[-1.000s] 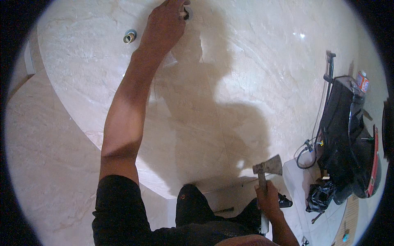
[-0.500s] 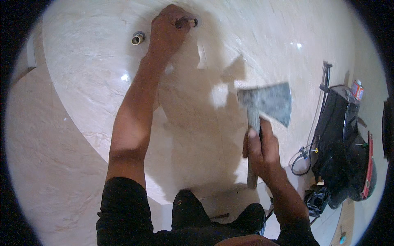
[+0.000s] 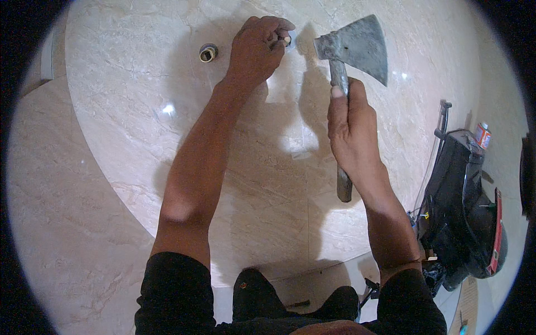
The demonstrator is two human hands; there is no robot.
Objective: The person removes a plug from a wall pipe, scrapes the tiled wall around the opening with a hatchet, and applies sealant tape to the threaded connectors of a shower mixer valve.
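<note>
My right hand [image 3: 354,125] grips the wooden handle of a hatchet [image 3: 360,47], held upright with its grey, worn blade pointing right. Against the marble-patterned tile wall [image 3: 262,184], my left hand [image 3: 257,53] pinches a small pale round-ended peg [image 3: 287,41] at a fitting in the wall. The fingers cover most of the peg, so how deep it sits cannot be seen. To the left of that hand, a brass threaded pipe fitting [image 3: 208,53] sticks out of the wall, its bore dark. The hatchet head is just right of the peg, not touching it.
At the right stands a bulky black object [image 3: 460,201] with a red strip [image 3: 497,231] along its edge. A small red and white can [image 3: 483,135] rests on top of it. A dark bar-shaped object [image 3: 301,304] lies low, between my knees.
My right hand has raised the hatchet up the wall, bringing its head level with my left hand. The left hand appears slightly further right in view, still at the peg.
</note>
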